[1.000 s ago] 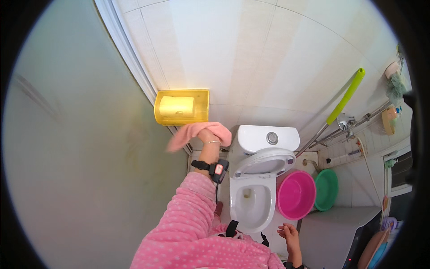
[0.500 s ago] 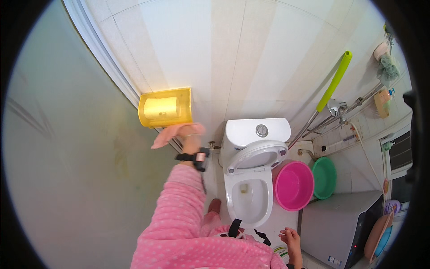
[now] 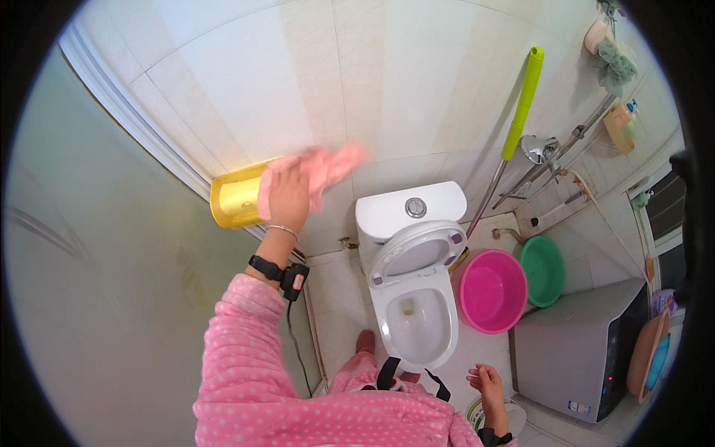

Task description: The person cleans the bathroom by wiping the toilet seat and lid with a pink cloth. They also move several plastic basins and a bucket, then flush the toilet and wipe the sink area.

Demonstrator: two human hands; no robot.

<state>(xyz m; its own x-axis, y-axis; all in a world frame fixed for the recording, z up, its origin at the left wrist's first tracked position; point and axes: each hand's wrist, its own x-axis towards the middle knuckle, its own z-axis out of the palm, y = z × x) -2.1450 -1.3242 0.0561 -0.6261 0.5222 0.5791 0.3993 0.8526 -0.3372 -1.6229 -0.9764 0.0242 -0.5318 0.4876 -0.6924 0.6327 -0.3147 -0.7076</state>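
A crumpled pink cloth is gripped in my left hand, its loose end blurred and trailing to the right. The hand presses the cloth against the right side of a yellow wall-mounted box, which looks like a toilet paper holder. Hand and cloth hide that side of the box. Low on the right, my right hand hangs near my body with fingers loosely bent and apart, holding nothing.
A white toilet stands ahead with its lid raised. To its right are a pink basin, a green basin, a green-handled pole and a grey appliance. A frosted panel borders the left.
My left hand has risen from beneath the yellow box to its right side, and the cloth now trails right instead of left. The right hand stays low with fingers loosely bent.
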